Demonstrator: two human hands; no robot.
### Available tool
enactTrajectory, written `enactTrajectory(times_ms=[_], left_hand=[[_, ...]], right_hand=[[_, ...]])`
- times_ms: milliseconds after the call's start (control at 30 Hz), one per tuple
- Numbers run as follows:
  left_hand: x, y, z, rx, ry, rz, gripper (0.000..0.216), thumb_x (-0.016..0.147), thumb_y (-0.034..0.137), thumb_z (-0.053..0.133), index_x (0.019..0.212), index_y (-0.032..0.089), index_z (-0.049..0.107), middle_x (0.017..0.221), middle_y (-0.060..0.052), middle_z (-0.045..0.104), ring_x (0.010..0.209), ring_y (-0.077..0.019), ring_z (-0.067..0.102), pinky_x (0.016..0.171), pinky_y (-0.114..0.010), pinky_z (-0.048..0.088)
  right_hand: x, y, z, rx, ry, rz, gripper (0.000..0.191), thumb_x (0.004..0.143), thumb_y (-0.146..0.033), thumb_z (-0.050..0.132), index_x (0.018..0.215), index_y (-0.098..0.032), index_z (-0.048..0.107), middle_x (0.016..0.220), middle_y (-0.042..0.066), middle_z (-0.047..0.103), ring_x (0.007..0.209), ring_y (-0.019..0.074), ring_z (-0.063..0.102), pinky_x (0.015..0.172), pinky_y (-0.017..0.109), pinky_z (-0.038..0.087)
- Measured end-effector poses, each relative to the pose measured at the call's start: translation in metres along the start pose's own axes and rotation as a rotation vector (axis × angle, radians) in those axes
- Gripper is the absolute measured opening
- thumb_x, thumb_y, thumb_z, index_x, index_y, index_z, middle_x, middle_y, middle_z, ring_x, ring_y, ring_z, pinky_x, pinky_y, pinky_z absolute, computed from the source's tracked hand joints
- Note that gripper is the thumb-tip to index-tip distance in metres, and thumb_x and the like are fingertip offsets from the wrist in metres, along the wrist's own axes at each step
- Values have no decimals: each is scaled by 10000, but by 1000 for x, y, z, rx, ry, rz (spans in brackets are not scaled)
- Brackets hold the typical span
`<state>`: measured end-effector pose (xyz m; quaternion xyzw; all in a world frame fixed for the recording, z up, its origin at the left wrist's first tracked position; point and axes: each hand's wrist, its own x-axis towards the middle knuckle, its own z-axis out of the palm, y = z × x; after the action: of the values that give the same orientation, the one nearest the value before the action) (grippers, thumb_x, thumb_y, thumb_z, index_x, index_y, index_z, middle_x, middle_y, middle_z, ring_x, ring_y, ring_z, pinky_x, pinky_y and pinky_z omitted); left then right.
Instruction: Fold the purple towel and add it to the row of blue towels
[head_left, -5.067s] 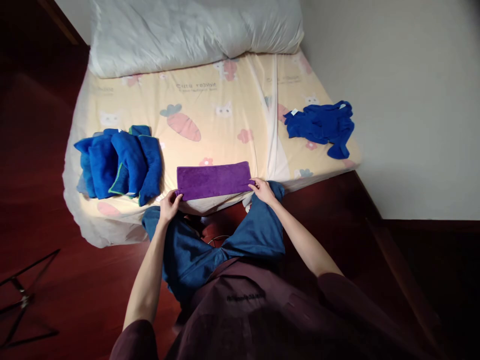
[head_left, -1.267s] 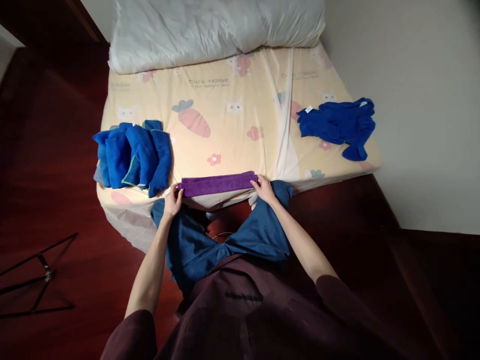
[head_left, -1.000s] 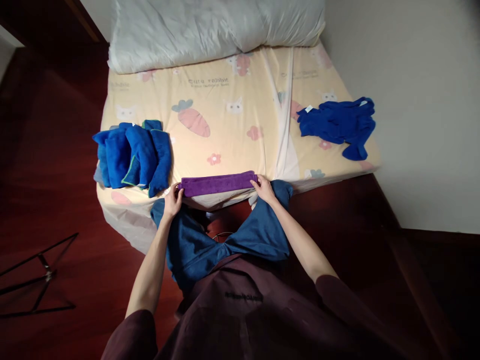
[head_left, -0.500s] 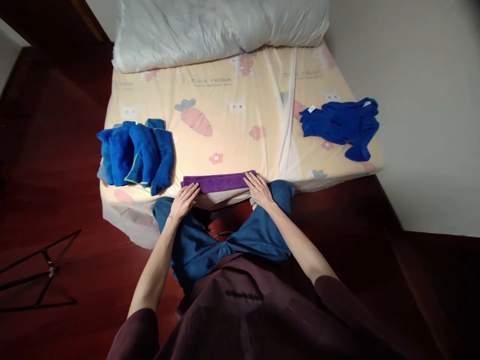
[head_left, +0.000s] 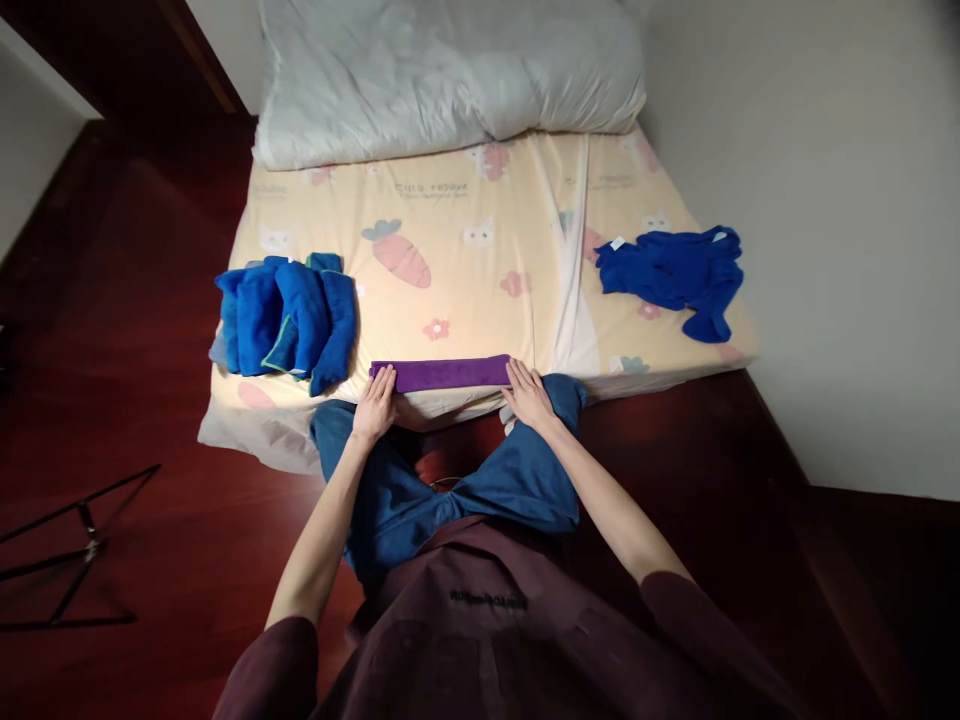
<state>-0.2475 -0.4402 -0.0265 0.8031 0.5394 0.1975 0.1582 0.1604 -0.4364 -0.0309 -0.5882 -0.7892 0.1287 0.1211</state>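
A purple cloth [head_left: 451, 374], folded into a long narrow strip, lies along the near edge of the bed [head_left: 480, 300]. My left hand [head_left: 376, 400] rests on its left end with the fingers stretched out flat. At the other end, my right hand [head_left: 529, 395] lies with its fingers extended against the cloth's right edge. Neither hand is closed round the fabric. Left of my left hand sits a pile of blue cloths [head_left: 292, 320], some with green edging. Over on the right lies a crumpled darker blue cloth [head_left: 675, 275] with a white tag.
A rolled pale grey quilt [head_left: 450, 80] lies across the far part of the bed. The wall [head_left: 840, 250] rises along the right side. Black tripod legs [head_left: 86, 550] stand on the dark red floor [head_left: 180, 500] at lower left. My knees are against the bed's near side.
My right hand has slid slightly outward, from on top of the cloth to its right end. The left hand stays at the left end. The camera view has tilted up slightly.
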Motion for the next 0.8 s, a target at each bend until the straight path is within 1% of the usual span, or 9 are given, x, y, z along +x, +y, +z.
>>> enactTrajectory(times_ms=[100,167,267,367,467,533,633,700,800], left_hand=[[-20,21,4,-97,201,-167,741,920,202,523,1622,89,315,1687,-229,303,1606,-345,236,1309,-585,255],[-39,41,14,-257,349,-351,658,956,278,547,1576,131,382,1615,-236,404,1549,-345,363,1281,-574,328],[-54,72,36,-740,363,-636,530,939,371,643,1427,205,516,1410,-205,597,1324,-324,618,1145,-540,507],[-34,92,50,-1270,326,-843,401,910,373,728,1250,212,591,1290,-174,669,1227,-292,689,1075,-479,567],[6,100,47,-1590,464,-1028,166,917,255,739,1032,205,631,1090,-129,721,1116,-231,731,1021,-369,593],[30,100,41,-1665,565,-1128,123,925,211,732,901,200,611,875,-78,698,888,-174,748,897,-291,616],[51,96,34,-1656,655,-1188,268,903,236,779,792,189,540,638,24,554,558,-96,609,692,-223,589],[58,93,32,-1636,726,-1218,291,871,238,814,806,177,537,618,51,531,500,-72,545,616,-200,552],[66,90,31,-1604,820,-1266,256,839,212,831,909,153,592,687,29,606,532,-81,565,553,-186,509]], right_hand=[[-6,4,-3,7,47,66,674,994,-314,508,1607,-63,377,1667,228,375,1594,351,295,1293,611,256],[-10,0,-8,18,135,88,706,979,-313,526,1621,-82,349,1704,214,304,1609,354,254,1297,621,241],[-10,-20,-15,33,192,43,766,983,-333,525,1660,-95,257,1739,197,209,1625,345,204,1312,620,205],[1,-46,-14,37,107,-114,797,1003,-365,518,1674,-69,205,1738,198,210,1634,326,173,1337,580,164],[17,-63,-2,30,54,-208,803,1012,-380,519,1679,-70,197,1727,196,245,1634,319,174,1338,569,166],[28,-66,10,19,38,-209,791,1012,-371,518,1675,-66,213,1716,200,271,1628,321,200,1330,569,188],[38,-63,25,-18,26,-165,756,1016,-353,499,1644,0,271,1707,233,264,1620,337,222,1325,564,187],[41,-60,31,-38,30,-145,732,1023,-342,479,1626,33,300,1706,244,252,1620,341,221,1327,557,171],[41,-57,32,-39,31,-156,707,1023,-313,470,1622,30,318,1705,227,270,1618,323,235,1331,532,169]])
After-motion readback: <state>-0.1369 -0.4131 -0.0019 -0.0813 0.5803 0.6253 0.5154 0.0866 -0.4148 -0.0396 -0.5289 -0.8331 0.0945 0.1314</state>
